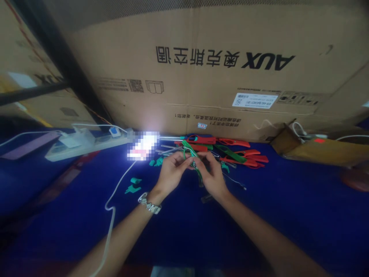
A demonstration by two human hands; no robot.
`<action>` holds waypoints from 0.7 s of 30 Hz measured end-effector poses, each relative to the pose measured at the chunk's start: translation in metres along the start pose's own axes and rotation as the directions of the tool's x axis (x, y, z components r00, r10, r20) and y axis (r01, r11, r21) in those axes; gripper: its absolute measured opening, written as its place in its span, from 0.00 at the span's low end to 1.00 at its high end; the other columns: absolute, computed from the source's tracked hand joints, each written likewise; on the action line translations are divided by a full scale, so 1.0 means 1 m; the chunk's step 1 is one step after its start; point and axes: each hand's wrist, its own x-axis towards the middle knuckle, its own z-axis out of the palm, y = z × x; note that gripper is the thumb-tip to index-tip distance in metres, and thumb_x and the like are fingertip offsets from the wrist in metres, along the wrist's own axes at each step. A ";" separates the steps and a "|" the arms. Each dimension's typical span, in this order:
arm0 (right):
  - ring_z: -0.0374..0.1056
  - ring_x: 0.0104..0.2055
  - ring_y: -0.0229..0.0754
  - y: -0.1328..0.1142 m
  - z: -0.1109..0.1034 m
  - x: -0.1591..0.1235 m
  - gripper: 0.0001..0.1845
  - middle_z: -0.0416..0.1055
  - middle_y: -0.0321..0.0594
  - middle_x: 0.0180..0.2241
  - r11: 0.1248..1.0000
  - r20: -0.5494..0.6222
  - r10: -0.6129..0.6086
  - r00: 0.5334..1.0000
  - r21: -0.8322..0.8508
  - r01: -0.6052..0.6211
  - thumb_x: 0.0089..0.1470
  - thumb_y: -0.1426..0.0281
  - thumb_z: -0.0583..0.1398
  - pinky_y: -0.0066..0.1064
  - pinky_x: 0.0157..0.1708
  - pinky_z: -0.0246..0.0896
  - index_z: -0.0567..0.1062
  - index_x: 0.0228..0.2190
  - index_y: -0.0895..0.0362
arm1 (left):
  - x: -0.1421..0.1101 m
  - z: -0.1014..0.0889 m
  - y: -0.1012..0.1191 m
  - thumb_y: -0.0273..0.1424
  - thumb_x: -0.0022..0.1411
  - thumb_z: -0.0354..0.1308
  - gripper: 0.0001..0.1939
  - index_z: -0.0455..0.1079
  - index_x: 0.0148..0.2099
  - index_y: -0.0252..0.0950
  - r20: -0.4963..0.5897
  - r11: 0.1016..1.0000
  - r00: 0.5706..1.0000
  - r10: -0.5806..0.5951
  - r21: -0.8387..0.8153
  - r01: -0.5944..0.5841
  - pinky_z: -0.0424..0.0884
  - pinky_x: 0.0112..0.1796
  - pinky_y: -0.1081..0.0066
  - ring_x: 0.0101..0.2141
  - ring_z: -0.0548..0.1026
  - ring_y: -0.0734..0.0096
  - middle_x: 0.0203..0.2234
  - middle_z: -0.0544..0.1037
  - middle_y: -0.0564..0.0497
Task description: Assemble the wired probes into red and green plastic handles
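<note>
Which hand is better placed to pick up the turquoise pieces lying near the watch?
Probably the left hand: the turquoise pieces lie on its side, nearer to it than to the right hand. Both hold the green piece, so the left might need to let go.

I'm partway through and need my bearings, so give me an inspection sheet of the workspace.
Surface: blue tabletop, with parts spread over its far side.
Job's things: green part, held in both hands; red handles and metal rods lie beyond.
Clutter: small green pieces, loose on the left; glowing object, detail blurred out.
Hands: left hand, watch on its wrist, and right hand, close together.
Cables: white cable crosses the left side; power strip at far left.
Surroundings: large cardboard box behind; brown box on the right.
</note>
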 end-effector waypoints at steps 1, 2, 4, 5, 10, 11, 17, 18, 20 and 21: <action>0.72 0.37 0.43 0.001 -0.001 0.002 0.13 0.76 0.40 0.35 1.000 0.031 0.011 0.999 0.021 -0.011 0.60 0.58 0.61 0.35 0.39 0.69 0.77 0.38 0.54 | 0.000 0.000 0.000 0.41 0.51 0.72 0.16 0.77 0.32 0.34 0.008 1.000 1.000 0.000 0.009 0.000 0.79 0.32 0.72 0.27 0.76 0.75 0.26 0.79 0.53; 0.72 0.37 0.44 0.002 -0.002 0.004 0.13 0.77 0.41 0.36 0.999 0.054 0.016 0.998 0.038 -0.018 0.59 0.58 0.62 0.36 0.40 0.69 0.77 0.38 0.54 | 0.000 0.000 0.000 0.41 0.51 0.72 0.16 0.76 0.32 0.34 0.016 1.000 1.000 -0.002 0.018 0.002 0.79 0.32 0.72 0.27 0.76 0.75 0.26 0.79 0.53; 0.73 0.38 0.44 0.004 -0.004 0.007 0.14 0.77 0.41 0.36 0.998 0.080 0.014 0.997 0.064 -0.019 0.58 0.57 0.63 0.36 0.40 0.69 0.79 0.37 0.54 | 0.000 0.000 0.000 0.41 0.51 0.72 0.16 0.76 0.31 0.34 0.028 0.999 1.000 -0.010 0.033 0.009 0.79 0.32 0.72 0.26 0.76 0.75 0.26 0.79 0.53; 0.73 0.38 0.45 0.004 -0.004 0.008 0.14 0.77 0.41 0.36 0.997 0.087 0.010 0.996 0.078 -0.017 0.58 0.56 0.63 0.36 0.40 0.69 0.80 0.36 0.54 | -0.001 0.001 0.000 0.41 0.51 0.72 0.16 0.76 0.31 0.34 0.031 0.999 0.999 -0.013 0.038 0.012 0.80 0.32 0.72 0.26 0.75 0.75 0.26 0.78 0.53; 0.73 0.38 0.44 0.005 -0.001 0.007 0.17 0.76 0.41 0.36 0.990 0.083 0.021 0.996 0.136 -0.032 0.57 0.53 0.63 0.35 0.38 0.70 0.80 0.34 0.54 | -0.001 0.001 -0.001 0.41 0.50 0.72 0.16 0.75 0.31 0.34 0.034 0.998 0.999 -0.030 0.061 0.028 0.80 0.32 0.72 0.27 0.76 0.74 0.26 0.78 0.53; 0.73 0.38 0.44 0.005 0.000 0.007 0.17 0.75 0.41 0.35 0.989 0.079 0.029 0.996 0.139 -0.040 0.57 0.53 0.63 0.34 0.38 0.70 0.80 0.34 0.54 | -0.001 0.001 -0.001 0.41 0.49 0.72 0.16 0.75 0.31 0.34 0.030 0.998 0.999 -0.035 0.062 0.033 0.80 0.32 0.72 0.27 0.76 0.74 0.25 0.78 0.54; 0.74 0.33 0.41 0.002 0.003 0.004 0.20 0.76 0.41 0.36 0.972 0.105 0.138 0.985 0.178 -0.156 0.57 0.51 0.62 0.31 0.29 0.74 0.79 0.35 0.55 | -0.002 0.001 0.000 0.39 0.50 0.71 0.15 0.71 0.29 0.35 0.024 0.998 0.998 -0.051 0.049 0.050 0.80 0.30 0.70 0.28 0.76 0.72 0.26 0.77 0.54; 0.73 0.30 0.40 0.001 0.002 0.004 0.21 0.76 0.41 0.37 0.961 0.133 0.179 0.975 0.190 -0.202 0.56 0.50 0.62 0.31 0.25 0.74 0.79 0.37 0.55 | -0.002 0.000 0.001 0.38 0.50 0.71 0.14 0.71 0.29 0.35 0.031 0.997 0.998 -0.052 0.059 0.051 0.80 0.30 0.70 0.28 0.76 0.71 0.26 0.77 0.53; 0.71 0.23 0.37 -0.001 0.002 0.003 0.22 0.76 0.40 0.38 0.943 0.170 0.236 0.957 0.198 -0.268 0.55 0.49 0.62 0.29 0.17 0.71 0.78 0.39 0.55 | -0.003 -0.004 0.005 0.36 0.51 0.71 0.13 0.70 0.30 0.35 0.067 0.994 0.996 -0.063 0.089 0.057 0.80 0.30 0.70 0.28 0.77 0.71 0.26 0.77 0.53; 0.69 0.20 0.36 -0.001 0.001 0.003 0.23 0.77 0.39 0.36 0.941 0.174 0.247 0.953 0.192 -0.279 0.55 0.49 0.63 0.28 0.15 0.69 0.77 0.40 0.55 | -0.003 -0.006 0.006 0.36 0.51 0.70 0.13 0.71 0.31 0.36 0.093 0.992 0.993 -0.076 0.106 0.066 0.79 0.29 0.70 0.27 0.77 0.70 0.25 0.76 0.53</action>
